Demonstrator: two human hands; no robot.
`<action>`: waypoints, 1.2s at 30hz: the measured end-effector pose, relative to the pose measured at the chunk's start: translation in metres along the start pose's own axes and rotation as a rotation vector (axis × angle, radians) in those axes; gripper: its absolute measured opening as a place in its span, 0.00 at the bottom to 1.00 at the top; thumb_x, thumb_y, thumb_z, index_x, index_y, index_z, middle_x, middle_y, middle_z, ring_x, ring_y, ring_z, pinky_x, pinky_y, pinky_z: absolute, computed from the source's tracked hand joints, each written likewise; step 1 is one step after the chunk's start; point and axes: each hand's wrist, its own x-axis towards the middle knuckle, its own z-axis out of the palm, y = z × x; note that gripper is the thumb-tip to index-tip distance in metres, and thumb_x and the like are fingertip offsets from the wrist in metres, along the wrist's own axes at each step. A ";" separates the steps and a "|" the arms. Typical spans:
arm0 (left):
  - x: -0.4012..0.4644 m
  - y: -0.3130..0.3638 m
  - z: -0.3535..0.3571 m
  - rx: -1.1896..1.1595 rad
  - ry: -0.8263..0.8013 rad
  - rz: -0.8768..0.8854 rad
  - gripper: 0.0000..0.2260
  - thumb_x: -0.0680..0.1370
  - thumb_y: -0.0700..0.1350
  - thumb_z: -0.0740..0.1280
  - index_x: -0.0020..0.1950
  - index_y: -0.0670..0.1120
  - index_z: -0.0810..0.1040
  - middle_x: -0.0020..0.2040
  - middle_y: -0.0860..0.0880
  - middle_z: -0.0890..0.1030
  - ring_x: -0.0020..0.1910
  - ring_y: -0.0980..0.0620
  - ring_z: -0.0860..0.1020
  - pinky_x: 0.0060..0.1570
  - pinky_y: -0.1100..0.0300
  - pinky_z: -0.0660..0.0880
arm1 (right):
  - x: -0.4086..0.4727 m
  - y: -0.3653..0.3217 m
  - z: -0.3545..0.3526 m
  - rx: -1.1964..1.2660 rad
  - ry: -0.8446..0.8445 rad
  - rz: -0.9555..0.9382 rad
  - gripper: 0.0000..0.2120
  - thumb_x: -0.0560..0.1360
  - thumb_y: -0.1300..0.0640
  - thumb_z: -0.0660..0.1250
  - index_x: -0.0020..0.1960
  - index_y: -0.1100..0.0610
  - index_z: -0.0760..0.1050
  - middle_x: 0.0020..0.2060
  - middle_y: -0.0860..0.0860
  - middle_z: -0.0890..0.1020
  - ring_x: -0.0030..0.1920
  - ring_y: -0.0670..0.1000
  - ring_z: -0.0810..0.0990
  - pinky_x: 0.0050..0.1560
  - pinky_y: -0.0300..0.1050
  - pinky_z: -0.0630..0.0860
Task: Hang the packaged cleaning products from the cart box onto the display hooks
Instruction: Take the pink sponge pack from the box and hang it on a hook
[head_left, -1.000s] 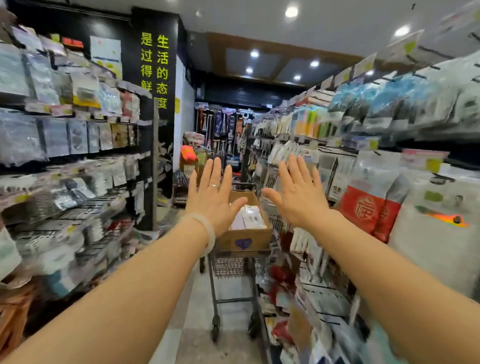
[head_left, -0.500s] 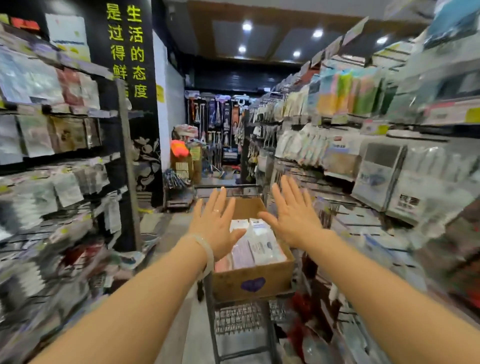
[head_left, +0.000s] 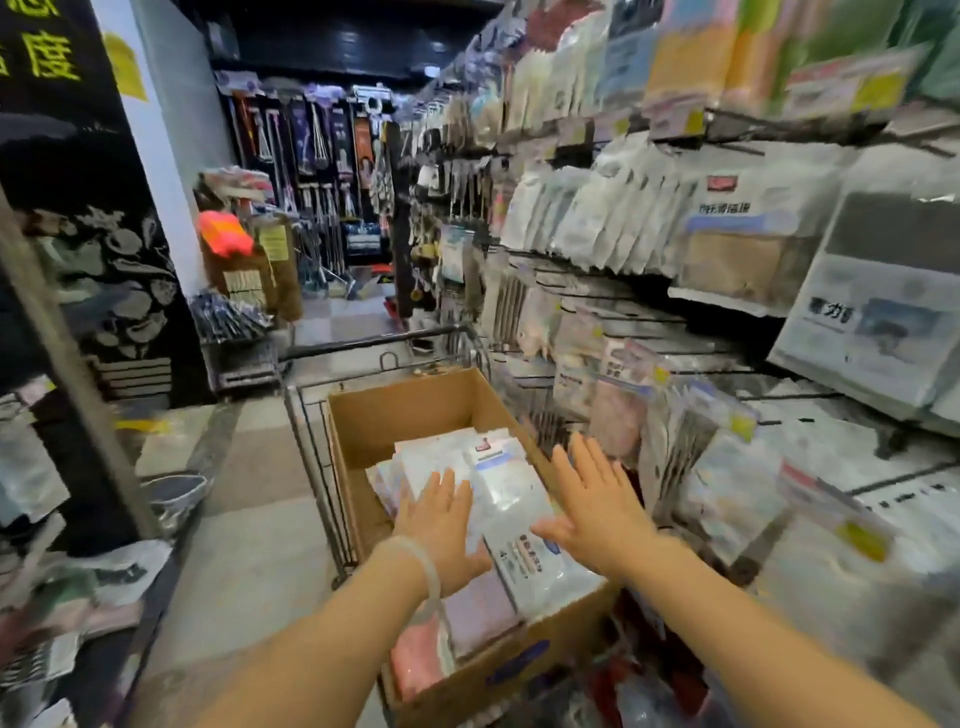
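A brown cardboard box (head_left: 395, 415) sits in a metal shopping cart (head_left: 311, 431) in the aisle. Inside lie several flat packaged cleaning products (head_left: 498, 483), white and pale blue, with pink and purple ones near the front. My left hand (head_left: 441, 525) hovers flat over the packages with fingers straight, holding nothing. My right hand (head_left: 597, 499) is spread open over the box's right edge, also holding nothing. Display hooks with hanging packages (head_left: 613, 332) fill the rack just to the right of the cart.
Shelves of hanging goods line both sides of the narrow aisle; the left rack (head_left: 62, 571) stands close. Mops and brooms (head_left: 311, 171) hang at the far end. Tiled floor (head_left: 249, 519) runs left of the cart.
The view has moved closer to the cart and tilted down. Both open hands have dropped from in front of the box to just over the packages.
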 end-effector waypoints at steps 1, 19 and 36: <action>0.020 -0.009 0.008 -0.012 -0.040 0.023 0.42 0.75 0.64 0.59 0.77 0.45 0.40 0.78 0.45 0.40 0.76 0.45 0.40 0.74 0.45 0.45 | 0.012 0.002 0.010 0.020 -0.041 0.035 0.45 0.74 0.32 0.54 0.76 0.54 0.34 0.75 0.54 0.35 0.75 0.55 0.33 0.73 0.54 0.39; 0.164 -0.038 0.100 -0.374 -0.500 0.158 0.33 0.58 0.65 0.74 0.56 0.51 0.72 0.51 0.52 0.78 0.50 0.53 0.76 0.51 0.57 0.75 | 0.092 0.018 0.119 0.448 -0.419 0.289 0.60 0.64 0.40 0.74 0.76 0.51 0.33 0.77 0.50 0.48 0.76 0.52 0.51 0.73 0.53 0.57; 0.165 -0.056 0.070 -0.969 -0.491 0.012 0.29 0.54 0.55 0.80 0.52 0.57 0.75 0.49 0.58 0.82 0.51 0.57 0.78 0.52 0.61 0.73 | 0.079 0.029 0.098 0.568 -0.255 0.455 0.62 0.60 0.36 0.74 0.76 0.53 0.35 0.77 0.52 0.42 0.76 0.53 0.41 0.75 0.54 0.46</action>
